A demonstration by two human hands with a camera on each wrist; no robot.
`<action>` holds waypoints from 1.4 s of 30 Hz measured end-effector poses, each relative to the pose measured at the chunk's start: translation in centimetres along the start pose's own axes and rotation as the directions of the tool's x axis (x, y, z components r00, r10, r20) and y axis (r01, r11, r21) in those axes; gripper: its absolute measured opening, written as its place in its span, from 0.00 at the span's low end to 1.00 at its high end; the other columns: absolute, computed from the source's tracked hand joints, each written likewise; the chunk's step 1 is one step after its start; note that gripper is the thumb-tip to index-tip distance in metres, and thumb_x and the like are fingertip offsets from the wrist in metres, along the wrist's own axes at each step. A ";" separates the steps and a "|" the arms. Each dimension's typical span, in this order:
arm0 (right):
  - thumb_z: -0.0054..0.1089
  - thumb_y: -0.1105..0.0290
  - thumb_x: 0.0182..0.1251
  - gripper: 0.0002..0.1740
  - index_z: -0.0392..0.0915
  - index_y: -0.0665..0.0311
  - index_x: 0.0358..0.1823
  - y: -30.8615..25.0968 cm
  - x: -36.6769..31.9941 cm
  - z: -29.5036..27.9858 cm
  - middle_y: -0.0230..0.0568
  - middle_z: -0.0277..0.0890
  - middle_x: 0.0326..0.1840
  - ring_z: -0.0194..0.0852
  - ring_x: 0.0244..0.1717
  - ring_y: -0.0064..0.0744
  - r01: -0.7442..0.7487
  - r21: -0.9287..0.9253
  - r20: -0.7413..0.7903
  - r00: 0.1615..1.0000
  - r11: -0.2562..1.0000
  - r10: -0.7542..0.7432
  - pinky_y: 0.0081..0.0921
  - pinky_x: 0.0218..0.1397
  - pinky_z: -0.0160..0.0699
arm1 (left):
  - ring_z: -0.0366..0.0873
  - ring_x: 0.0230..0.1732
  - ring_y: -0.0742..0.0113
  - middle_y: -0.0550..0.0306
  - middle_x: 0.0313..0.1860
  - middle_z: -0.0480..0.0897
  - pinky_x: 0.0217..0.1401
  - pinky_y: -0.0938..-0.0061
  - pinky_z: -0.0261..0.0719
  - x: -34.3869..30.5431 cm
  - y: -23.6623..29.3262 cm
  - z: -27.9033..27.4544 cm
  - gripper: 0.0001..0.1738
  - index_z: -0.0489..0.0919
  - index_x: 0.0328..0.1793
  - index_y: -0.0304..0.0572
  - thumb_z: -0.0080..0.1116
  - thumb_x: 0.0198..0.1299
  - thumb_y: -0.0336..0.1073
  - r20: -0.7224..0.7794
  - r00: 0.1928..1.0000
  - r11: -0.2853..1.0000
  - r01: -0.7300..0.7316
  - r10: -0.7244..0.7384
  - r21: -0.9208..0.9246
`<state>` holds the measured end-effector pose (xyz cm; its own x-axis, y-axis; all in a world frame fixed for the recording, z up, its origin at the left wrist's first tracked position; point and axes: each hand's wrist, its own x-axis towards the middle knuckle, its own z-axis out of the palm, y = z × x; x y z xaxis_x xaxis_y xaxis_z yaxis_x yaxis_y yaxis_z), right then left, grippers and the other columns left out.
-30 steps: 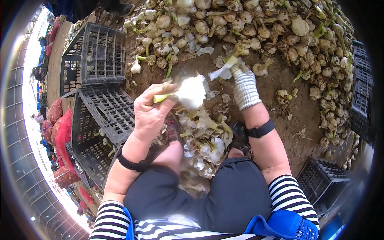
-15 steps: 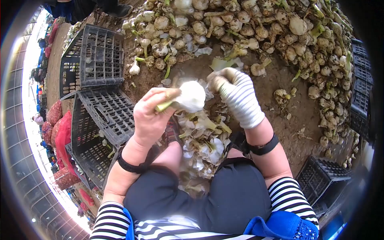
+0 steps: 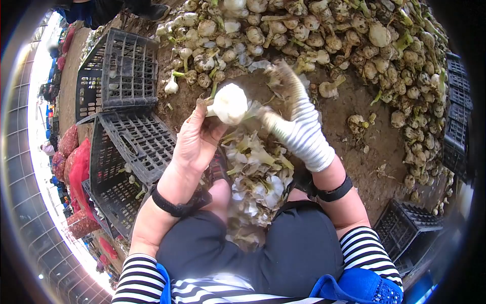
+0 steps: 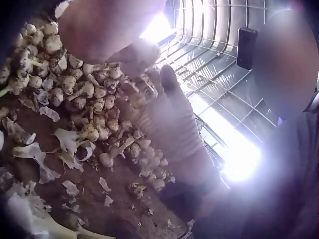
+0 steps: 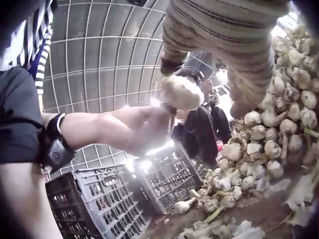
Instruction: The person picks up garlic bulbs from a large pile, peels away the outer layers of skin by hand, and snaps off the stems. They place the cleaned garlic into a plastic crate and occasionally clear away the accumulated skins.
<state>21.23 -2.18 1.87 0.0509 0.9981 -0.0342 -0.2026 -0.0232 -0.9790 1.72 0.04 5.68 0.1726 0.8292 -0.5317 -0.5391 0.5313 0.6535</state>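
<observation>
A white garlic bulb (image 3: 230, 104) is pinched at its stem by the bare left hand (image 3: 195, 137), just above the left knee. Close to its right, the right hand (image 3: 298, 121) in a striped, dirt-stained glove (image 5: 224, 35) has thumb and fingers spread apart, blurred by motion, with nothing gripped between them. In the right wrist view the garlic bulb (image 5: 182, 93) shows between the left hand (image 5: 144, 127) and the glove. Loose peeled skins (image 3: 258, 182) lie in a heap between the feet below both hands.
A large pile of garlic (image 3: 364, 40) spreads across the front and right. Black crates stand at the left (image 3: 129, 71), with another crate (image 3: 410, 223) at lower right. Red net sacks (image 3: 78, 167) lie beyond the left crates. Another person's shoe (image 3: 154, 12) is at top left.
The right hand came back from the pile side toward the bulb, and its fingers have spread. The left hand has turned, and the bulb has shifted slightly left and up.
</observation>
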 end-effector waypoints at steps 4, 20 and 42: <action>0.68 0.64 0.54 0.32 0.68 0.62 0.61 -0.5 0.1 1.8 0.44 0.74 0.52 0.72 0.53 0.33 0.418 -0.439 0.198 0.909 0.796 -0.368 0.28 0.53 0.71 | 0.79 0.46 0.70 0.58 0.47 0.80 0.45 0.75 0.80 0.2 -0.8 -0.2 0.23 0.74 0.54 0.41 0.58 0.60 0.49 -0.044 0.985 0.982 0.171 -0.168 0.081; 0.70 0.72 0.50 0.28 0.71 0.67 0.54 -1.5 -0.4 -0.2 0.36 0.76 0.49 0.73 0.50 0.25 -0.335 0.273 0.277 0.925 0.902 0.259 0.25 0.54 0.74 | 0.77 0.42 0.77 0.58 0.44 0.80 0.47 0.81 0.77 -1.5 0.1 1.7 0.22 0.74 0.56 0.33 0.64 0.55 0.30 0.180 0.981 0.679 -0.184 0.077 0.711; 0.70 0.61 0.47 0.27 0.76 0.70 0.47 0.3 -1.5 -3.4 0.38 0.79 0.40 0.75 0.42 0.23 -0.438 0.073 0.509 0.789 0.896 0.344 0.24 0.48 0.75 | 0.71 0.23 0.83 0.64 0.18 0.77 0.24 0.81 0.71 -2.3 -0.6 2.5 0.04 0.78 0.26 0.30 0.61 0.44 0.25 0.632 0.770 -0.149 -0.618 0.086 0.772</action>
<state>24.40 -3.86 0.92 -0.5269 0.8087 -0.2616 -0.2755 -0.4536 -0.8476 3.72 -1.75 7.83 0.6080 0.7938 -0.0126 0.6105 -0.4573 0.6467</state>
